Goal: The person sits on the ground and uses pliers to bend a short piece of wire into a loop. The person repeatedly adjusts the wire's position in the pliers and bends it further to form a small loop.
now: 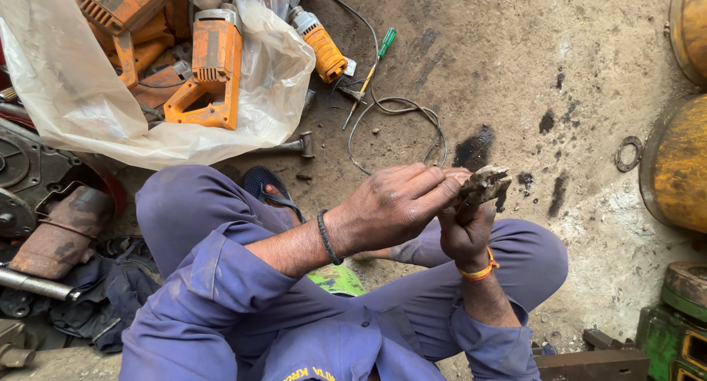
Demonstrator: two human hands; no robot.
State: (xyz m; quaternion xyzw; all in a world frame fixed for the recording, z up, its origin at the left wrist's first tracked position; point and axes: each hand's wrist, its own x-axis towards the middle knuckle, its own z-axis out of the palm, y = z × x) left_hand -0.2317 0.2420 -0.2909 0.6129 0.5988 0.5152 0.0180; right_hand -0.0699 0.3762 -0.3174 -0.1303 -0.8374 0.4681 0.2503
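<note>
Blue sleeves (221, 293) and folded knees fill the lower part of the view, and above them a small grimy part (482, 187) is held up over the lap, between the two hands. It is gripped from below by the right hand (465, 234), whose fingers are curled shut around its lower end, so that the part's long axis is seen to run upward and slightly to the right out of that fist. The left hand (390, 204) is brought in from the left, its fingers pressed together and laid flat against the part's near side (whether the thumb pinches from underneath cannot be told). Both hands are thus in contact with the part, the right one under it, the left one beside it and a little higher. On the stained floor (515, 72) beyond, well apart from the hands, an orange drill (210, 72) is seen lying on a clear plastic bag (66, 94), with a green-handled screwdriver (372, 68) and a loose cable (398, 108) near it.
</note>
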